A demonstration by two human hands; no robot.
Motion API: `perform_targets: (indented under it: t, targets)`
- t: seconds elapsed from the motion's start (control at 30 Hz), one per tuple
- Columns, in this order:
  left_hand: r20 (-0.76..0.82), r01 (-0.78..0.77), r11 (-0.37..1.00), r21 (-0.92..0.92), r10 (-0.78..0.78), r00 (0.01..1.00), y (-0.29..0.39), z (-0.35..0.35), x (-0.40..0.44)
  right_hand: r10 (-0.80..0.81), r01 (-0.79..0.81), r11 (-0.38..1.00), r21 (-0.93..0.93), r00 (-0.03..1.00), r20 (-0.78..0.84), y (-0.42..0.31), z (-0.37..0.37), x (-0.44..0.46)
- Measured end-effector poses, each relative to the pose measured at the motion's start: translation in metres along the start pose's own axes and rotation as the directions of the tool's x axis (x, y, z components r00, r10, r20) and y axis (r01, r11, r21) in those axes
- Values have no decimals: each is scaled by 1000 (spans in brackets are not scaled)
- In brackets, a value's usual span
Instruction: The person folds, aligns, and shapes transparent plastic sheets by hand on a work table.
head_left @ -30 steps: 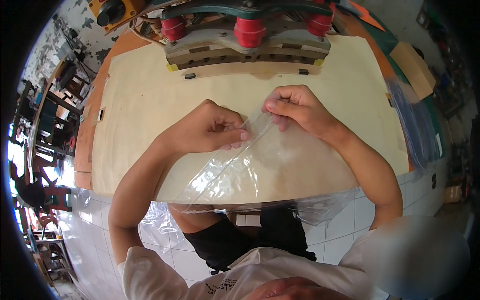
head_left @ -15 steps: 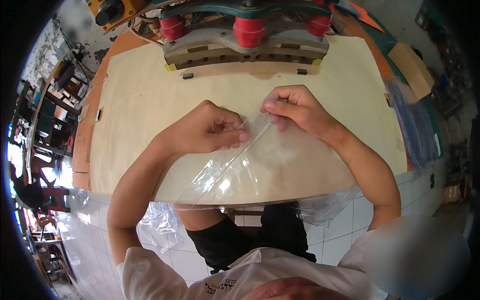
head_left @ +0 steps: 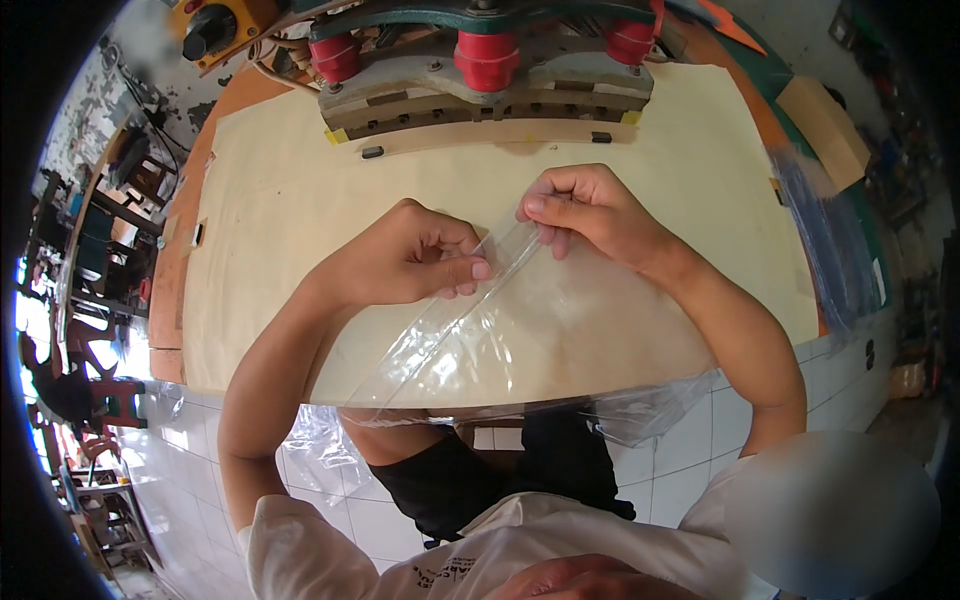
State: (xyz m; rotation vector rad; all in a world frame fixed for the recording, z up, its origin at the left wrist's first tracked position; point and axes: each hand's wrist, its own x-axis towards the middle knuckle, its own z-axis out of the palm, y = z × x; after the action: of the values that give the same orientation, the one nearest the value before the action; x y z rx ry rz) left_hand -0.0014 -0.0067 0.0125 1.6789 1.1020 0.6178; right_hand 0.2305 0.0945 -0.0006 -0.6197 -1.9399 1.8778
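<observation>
Film of clear plastic [head_left: 480, 345] is stretching over the cream-topped desk [head_left: 290, 160] toward six o'clock; my left hand [head_left: 428, 255] and right hand [head_left: 595, 215] are pinching its edge, apparently straightening it, likely needing even tension next.

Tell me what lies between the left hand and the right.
In the head view, clear plastic spans the gap between the left hand and right hand, pinched by both; the cream sheet shows behind it.
</observation>
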Motion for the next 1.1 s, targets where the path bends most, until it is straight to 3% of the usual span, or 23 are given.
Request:
perform_targets:
  t: [0.57,0.93,1.1]
  targets:
    - [-12,-18,1000,17,18,1000,-1,1,0,-13,13,1000,7,1000,-1,2,-1,0]
    - [13,14,1000,1,-14,1000,3,0,0,19,-15,985,170,1000,-21,3,-3,2]
    - [13,1,1000,-3,-1,1000,2,0,0,33,-25,989,143,998,-49,1,0,1]
